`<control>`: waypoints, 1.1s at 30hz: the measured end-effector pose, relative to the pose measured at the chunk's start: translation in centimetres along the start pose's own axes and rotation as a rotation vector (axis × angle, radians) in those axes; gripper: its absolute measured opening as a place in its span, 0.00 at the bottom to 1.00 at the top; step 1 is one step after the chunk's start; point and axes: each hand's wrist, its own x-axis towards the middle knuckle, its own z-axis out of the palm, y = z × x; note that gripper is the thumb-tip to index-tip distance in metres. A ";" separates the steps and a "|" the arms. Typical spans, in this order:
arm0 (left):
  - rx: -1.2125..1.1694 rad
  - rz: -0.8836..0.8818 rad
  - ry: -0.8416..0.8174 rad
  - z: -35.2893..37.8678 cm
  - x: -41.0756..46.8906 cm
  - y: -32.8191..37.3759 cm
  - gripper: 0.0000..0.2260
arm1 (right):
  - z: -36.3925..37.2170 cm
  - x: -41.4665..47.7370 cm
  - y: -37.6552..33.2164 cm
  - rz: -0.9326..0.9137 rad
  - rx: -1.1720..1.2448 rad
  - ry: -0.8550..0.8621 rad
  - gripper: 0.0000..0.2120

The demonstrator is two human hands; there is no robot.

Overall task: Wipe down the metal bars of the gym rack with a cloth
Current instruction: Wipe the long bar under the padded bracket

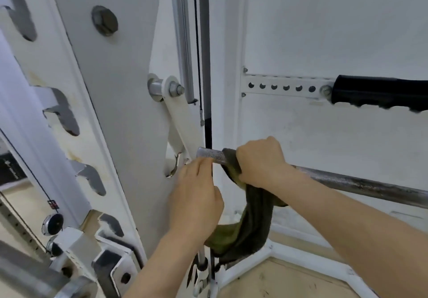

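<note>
In the centre of the frame, the right hand point(261, 161) is clenched round the cloth point(254, 216), which is wrapped over the bar point(347, 182) near its end. The left hand point(196, 193) touches that end, its hold unclear. The cloth's dangling tail could snag on the rack point(111, 112).

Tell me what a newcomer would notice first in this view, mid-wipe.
Centre frame, the right hand grips a dark green cloth wrapped over the steel bar, its loose end hanging below. The left hand reaches up to the bar's bare end beside the white notched upright. Upper right, a black padded handle juts from a holed bracket.
</note>
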 end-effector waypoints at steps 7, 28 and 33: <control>0.059 -0.071 0.023 0.0 1.4 0.4 0.23 | -0.9 4.3 -6.0 -0.081 0.242 0.142 0.07; 0.454 0.296 -0.152 4.1 9.0 1.0 0.01 | 1.4 0.2 -0.7 0.067 0.157 0.061 0.09; 0.406 0.322 -0.130 4.7 9.2 0.1 0.04 | 1.9 -5.0 4.7 0.080 0.146 -0.007 0.12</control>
